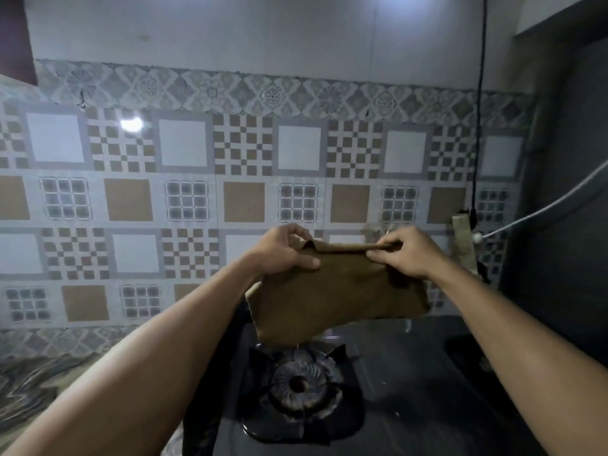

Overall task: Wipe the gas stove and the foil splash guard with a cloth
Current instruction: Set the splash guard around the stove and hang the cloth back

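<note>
Nearest, at the front edge of the black glass-topped gas stove (411, 373): a dark ringed burner (301, 385) under a black pan support, bare and unlit. To the left of the stove, a grey marbled counter (33, 383).

Above the burner, held in the air and touching nothing below: a brown rectangular cloth (339, 291), folded over, hanging from its top edge. Left hand (283, 255) clamped on the top left corner, thumb in front and fingers curled behind. Right hand (408, 255) pinched on the top right fold, fingertips together on the fabric.

Behind, a patterned tile wall (184, 199); a black cord (478, 126) and a white cable (559, 200) at the right. No foil splash guard clearly visible from here.

Probably still folding. Best done by squaring the 2 corners, pressing to a flat pad, then wiping the glass around the burner with even pressure, keeping loose edges clear of the pan support prongs.
</note>
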`<state>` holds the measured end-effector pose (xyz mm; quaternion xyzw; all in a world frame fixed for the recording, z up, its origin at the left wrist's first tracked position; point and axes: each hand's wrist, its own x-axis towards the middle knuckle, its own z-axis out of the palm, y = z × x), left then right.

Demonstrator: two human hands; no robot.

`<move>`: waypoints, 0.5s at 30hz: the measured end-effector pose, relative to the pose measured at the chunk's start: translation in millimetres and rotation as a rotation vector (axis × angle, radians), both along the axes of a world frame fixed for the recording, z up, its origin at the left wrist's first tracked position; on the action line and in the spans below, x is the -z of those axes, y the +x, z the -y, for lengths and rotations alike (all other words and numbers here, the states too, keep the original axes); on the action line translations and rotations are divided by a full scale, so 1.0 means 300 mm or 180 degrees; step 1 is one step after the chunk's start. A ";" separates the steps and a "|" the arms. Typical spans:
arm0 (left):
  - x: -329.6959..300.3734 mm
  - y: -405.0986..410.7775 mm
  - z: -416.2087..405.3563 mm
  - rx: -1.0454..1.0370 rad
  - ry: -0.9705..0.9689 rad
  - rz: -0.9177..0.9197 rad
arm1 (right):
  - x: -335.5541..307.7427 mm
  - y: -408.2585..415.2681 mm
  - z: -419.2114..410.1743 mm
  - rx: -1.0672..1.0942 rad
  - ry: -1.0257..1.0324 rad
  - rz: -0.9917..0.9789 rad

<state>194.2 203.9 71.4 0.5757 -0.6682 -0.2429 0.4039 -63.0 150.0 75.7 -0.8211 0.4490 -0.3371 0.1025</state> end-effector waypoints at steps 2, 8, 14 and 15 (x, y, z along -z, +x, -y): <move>-0.009 -0.014 0.046 -0.0010 -0.0060 0.0538 | 0.013 -0.031 0.035 0.0157 -0.0070 -0.0022; -0.034 -0.086 0.151 0.0014 -0.0271 0.0679 | 0.011 -0.084 0.099 -0.0105 -0.0013 0.0514; -0.040 -0.129 0.248 0.0117 -0.0179 0.0731 | -0.002 -0.146 0.220 -0.0306 0.0161 0.0351; -0.039 -0.139 0.272 0.0100 -0.0158 0.0728 | -0.005 -0.159 0.240 -0.0385 0.0172 0.0326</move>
